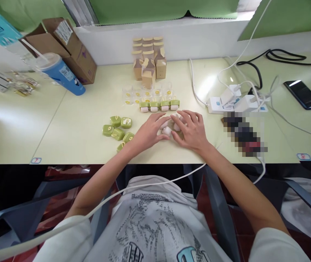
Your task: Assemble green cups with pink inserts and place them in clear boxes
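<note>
My left hand (149, 131) and my right hand (192, 131) lie low over the table, fingers spread and curved inward. Between them is a small cluster of white rounded pieces (166, 131), partly hidden by my fingers. My fingertips touch or nearly touch these pieces; nothing looks lifted. Just beyond, a row of white pieces with green caps (154, 106) stands side by side. Loose green caps (117, 134) with pale markings lie to the left of my left hand. Behind the row are small clear containers with yellow round marks (147, 93).
Small open cardboard boxes (148, 74) stand at the wall. On the left are a blue cup (65, 74) with a straw and a larger carton (80, 60). A power strip (217, 105), cables and a phone (305, 95) lie right. A white cable (144, 184) crosses before me.
</note>
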Tool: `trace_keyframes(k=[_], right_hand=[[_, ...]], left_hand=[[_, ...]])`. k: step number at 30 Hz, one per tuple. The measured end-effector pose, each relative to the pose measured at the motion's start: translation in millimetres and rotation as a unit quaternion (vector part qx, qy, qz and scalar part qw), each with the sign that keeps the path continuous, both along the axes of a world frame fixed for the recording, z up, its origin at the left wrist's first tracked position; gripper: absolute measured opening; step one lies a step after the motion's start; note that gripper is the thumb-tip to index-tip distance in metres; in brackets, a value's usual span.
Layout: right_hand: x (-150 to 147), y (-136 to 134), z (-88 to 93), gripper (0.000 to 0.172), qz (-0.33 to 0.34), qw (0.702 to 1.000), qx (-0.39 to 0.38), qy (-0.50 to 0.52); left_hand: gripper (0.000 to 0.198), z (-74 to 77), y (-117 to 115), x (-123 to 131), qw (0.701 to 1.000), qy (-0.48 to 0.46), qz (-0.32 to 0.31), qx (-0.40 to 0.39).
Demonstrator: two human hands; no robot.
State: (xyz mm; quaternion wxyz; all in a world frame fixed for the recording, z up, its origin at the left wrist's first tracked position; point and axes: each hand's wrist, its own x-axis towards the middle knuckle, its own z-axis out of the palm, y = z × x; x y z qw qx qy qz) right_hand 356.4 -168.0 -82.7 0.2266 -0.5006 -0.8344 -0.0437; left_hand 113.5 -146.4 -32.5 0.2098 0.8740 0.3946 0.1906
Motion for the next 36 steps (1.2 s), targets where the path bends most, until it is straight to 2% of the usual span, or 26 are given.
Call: trace_keyframes(k=[2,4,7,9,12,15,18,20,29,36], right_hand=[[1,-2,7.5,0.058,0.009,1.0,0.003,0.008],[7,2,20.3,0.052,-0.001,0.998,0.009,0.056],[21,28,46.6,0.05,-0.04,0.988,-0.036,0.147],[25,52,61.1,0.052,-0.061,0.986,-0.096,0.119],[18,85,66.2,0.057,-0.071,0.985,-0.155,0.037],[6,98,53.3,0.051,-0.043,0.983,-0.176,0.021],[3,98,39.3,0.047,-0.031,0.985,-0.164,0.041],[3,96,35.6,0.046,-0.04,0.987,-0.154,0.035],[-8,91,47.7,0.05,-0.048,0.987,-0.152,-0.028],[-23,87,53.3,0.05,-0.063,0.982,-0.166,-0.061]], left_hand=[[0.058,11.5,0,-16,0.999,-0.005,0.032,0.018],[0.05,25.4,6,-42,0.997,-0.014,0.077,0.018],[0.041,42.6,27,-82,0.989,-0.017,0.145,-0.004],[0.042,47.4,45,-95,0.988,0.021,0.156,-0.004],[0.045,44.8,69,-87,0.982,0.125,0.141,0.028],[0.046,38.9,84,-66,0.972,0.202,0.103,0.06],[0.046,35.2,92,-53,0.97,0.228,0.054,0.067],[0.045,33.4,95,-51,0.968,0.237,0.044,0.068],[0.04,26.8,95,-61,0.974,0.209,0.053,0.072],[0.037,28.4,91,-38,0.949,0.29,0.073,0.103]])
